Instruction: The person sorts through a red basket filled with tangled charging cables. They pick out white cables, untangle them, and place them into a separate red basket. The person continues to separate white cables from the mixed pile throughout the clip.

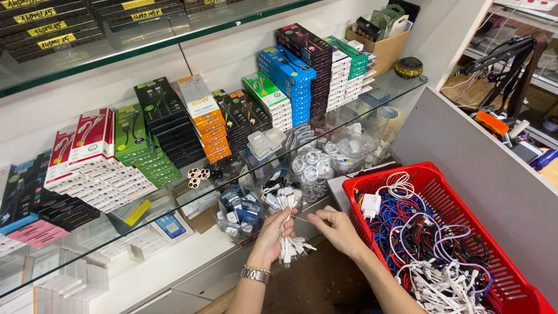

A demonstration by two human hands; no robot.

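Hands: both of mine work just left of the red basket (504, 278), in front of the glass shelf (174, 200).
Left hand: my left hand (272, 232), with a metal bracelet (256, 273) at the wrist, is clenched around a bundle of short white cables (286, 229).
Right hand: my right hand (336, 228) pinches the end of a thin tie (301, 220) between thumb and fingertips; the tie runs from the bundle across to those fingers.
Bundle axis: long axis nearly upright in view, one set of plug ends pointing up toward the glass shelf, the other hanging down toward me.
Bundle look: white leads packed side by side, blocky white connectors fanned out above my fist, loose plug tips splayed below it.
Bundle place: just left of the red basket, not touching it, level with the shelf's front edge.
Basket contents: a tangle of blue, red, black and white cables with a white charger plug (370, 204) lying at the near-left corner.
On the shelf: a clear tub of small blue-and-white parts (239, 210) left of the basket, round clear packets (311, 166) behind my hands, and rows of boxed cables (192, 119) stacked farther back.
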